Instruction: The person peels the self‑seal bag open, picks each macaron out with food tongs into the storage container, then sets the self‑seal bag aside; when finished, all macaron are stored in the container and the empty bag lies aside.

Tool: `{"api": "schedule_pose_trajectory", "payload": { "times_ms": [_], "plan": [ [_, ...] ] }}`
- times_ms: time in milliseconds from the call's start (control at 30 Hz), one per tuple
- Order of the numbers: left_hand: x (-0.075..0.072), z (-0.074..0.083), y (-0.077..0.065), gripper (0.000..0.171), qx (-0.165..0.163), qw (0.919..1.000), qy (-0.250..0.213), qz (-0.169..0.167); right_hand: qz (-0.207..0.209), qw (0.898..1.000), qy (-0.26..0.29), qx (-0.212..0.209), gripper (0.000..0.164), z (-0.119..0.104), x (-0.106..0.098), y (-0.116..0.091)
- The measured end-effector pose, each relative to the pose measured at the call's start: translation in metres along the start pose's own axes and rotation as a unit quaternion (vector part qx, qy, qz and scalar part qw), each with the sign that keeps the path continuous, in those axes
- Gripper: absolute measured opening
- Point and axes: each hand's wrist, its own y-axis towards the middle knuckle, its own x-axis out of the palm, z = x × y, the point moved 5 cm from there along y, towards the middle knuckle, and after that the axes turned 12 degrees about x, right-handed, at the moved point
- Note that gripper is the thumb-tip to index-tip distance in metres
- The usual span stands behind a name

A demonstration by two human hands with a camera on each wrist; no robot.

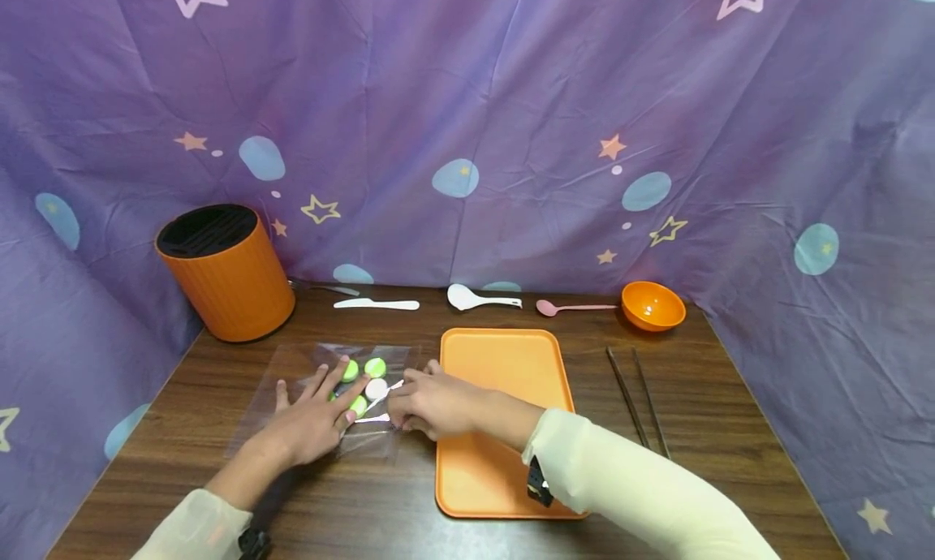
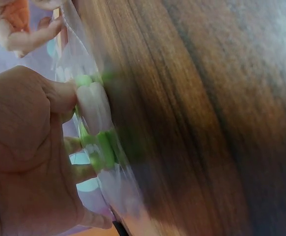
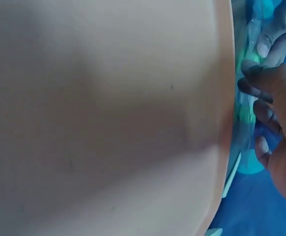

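Note:
A clear plastic bag (image 1: 264, 406) lies flat on the table, holding several small round green and white pieces (image 1: 376, 368). Over it my left hand (image 1: 310, 422) is spread with straight fingers, pressing on the bag and partly covering the pieces. In the left wrist view its thumb (image 2: 63, 97) lies against the bag beside a white piece (image 2: 95, 105). My right hand (image 1: 434, 402) pinches the right edge of the bag between thumb and curled fingers, next to the orange tray (image 1: 504, 357). The right wrist view shows its fingertips (image 3: 251, 66) at the bag.
An orange knife block (image 1: 234, 288) stands back left. Along the back lie a white knife (image 1: 376, 304), a white ladle (image 1: 463, 298) and a pink spoon (image 1: 548, 308), beside an orange bowl (image 1: 652, 307). Dark chopsticks (image 1: 626, 398) lie right of the tray. A purple curtain (image 1: 467, 97) hangs behind.

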Motion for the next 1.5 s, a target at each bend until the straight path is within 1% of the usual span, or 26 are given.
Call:
{"api": "schedule_pose_trajectory", "payload": {
  "times_ms": [133, 200, 267, 500, 667, 733, 867, 1033, 1167, 1300, 1367, 1500],
  "plan": [
    [0.0, -0.001, -0.001, 0.061, 0.0, 1.0, -0.001, 0.002, 0.019, 0.999, -0.034, 0.002, 0.013, -0.002, 0.002, -0.002],
    [0.0, -0.001, -0.001, 0.061, 0.002, 1.0, -0.001, 0.003, 0.027, 0.998, -0.053, -0.002, 0.009, -0.003, 0.003, -0.004],
    [0.001, 0.0, -0.001, 0.061, 0.004, 1.0, -0.003, 0.005, 0.03, 0.998, -0.061, -0.007, 0.006, -0.003, 0.005, -0.006],
    [0.0, 0.001, -0.001, 0.06, 0.005, 0.9999, 0.005, 0.013, 0.014, 0.998, -0.053, 0.0, 0.008, 0.005, 0.006, -0.019],
    [0.001, -0.001, 0.0, 0.061, 0.01, 0.9999, 0.002, 0.01, 0.016, 0.998, -0.056, -0.006, 0.009, 0.007, 0.01, -0.028],
    [0.0, -0.001, 0.0, 0.061, 0.016, 0.9998, -0.006, 0.007, 0.017, 0.998, -0.061, -0.012, 0.014, 0.006, 0.011, -0.032],
    [-0.004, -0.004, -0.001, 0.063, 0.03, 0.9988, -0.038, -0.005, 0.023, 0.998, -0.061, -0.023, 0.023, 0.003, 0.014, -0.042],
    [-0.012, -0.014, -0.003, 0.073, 0.038, 0.9969, -0.067, -0.017, 0.022, 0.998, -0.05, -0.018, 0.031, 0.004, 0.011, -0.055],
    [-0.016, -0.027, -0.004, 0.083, 0.046, 0.9945, -0.091, -0.022, 0.023, 0.999, -0.037, -0.009, 0.037, 0.009, 0.006, -0.069],
    [-0.022, -0.041, -0.004, 0.091, 0.049, 0.993, -0.104, -0.028, 0.039, 0.999, -0.017, 0.008, 0.04, 0.02, 0.001, -0.085],
    [-0.024, -0.047, -0.006, 0.097, 0.045, 0.9925, -0.107, -0.038, 0.046, 0.999, -0.007, 0.019, 0.04, 0.027, 0.0, -0.094],
    [-0.027, -0.055, -0.01, 0.106, 0.043, 0.9893, -0.129, -0.054, 0.063, 0.997, 0.016, 0.048, 0.04, 0.043, -0.001, -0.119]
  ]
}}
